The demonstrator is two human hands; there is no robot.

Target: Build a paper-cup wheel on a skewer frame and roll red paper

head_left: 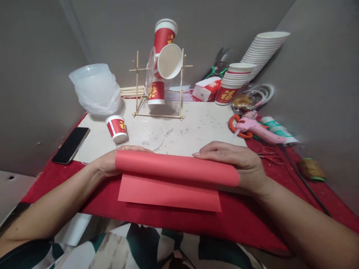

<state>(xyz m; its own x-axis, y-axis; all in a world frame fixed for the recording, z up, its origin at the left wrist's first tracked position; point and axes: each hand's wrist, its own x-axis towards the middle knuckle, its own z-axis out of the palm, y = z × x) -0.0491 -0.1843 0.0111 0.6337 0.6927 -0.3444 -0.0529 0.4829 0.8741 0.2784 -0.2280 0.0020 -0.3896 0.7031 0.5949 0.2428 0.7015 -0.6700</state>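
A sheet of red paper (171, 188) lies at the near edge of the table, its far part curled into a roll (179, 167). My left hand (108, 164) grips the roll's left end, fingers wrapped behind it. My right hand (238, 160) holds the right end, fingers lying along the top of the roll. Both hands are closed on the paper.
Behind stand a white board (196, 129), a stick frame with red paper cups (161, 71), a small tipped cup (117, 128), a plastic bag (95, 89), cup stacks (238, 80), a pink glue gun (258, 129), scissors, a phone (70, 145). A red cloth (244, 216) covers the table.
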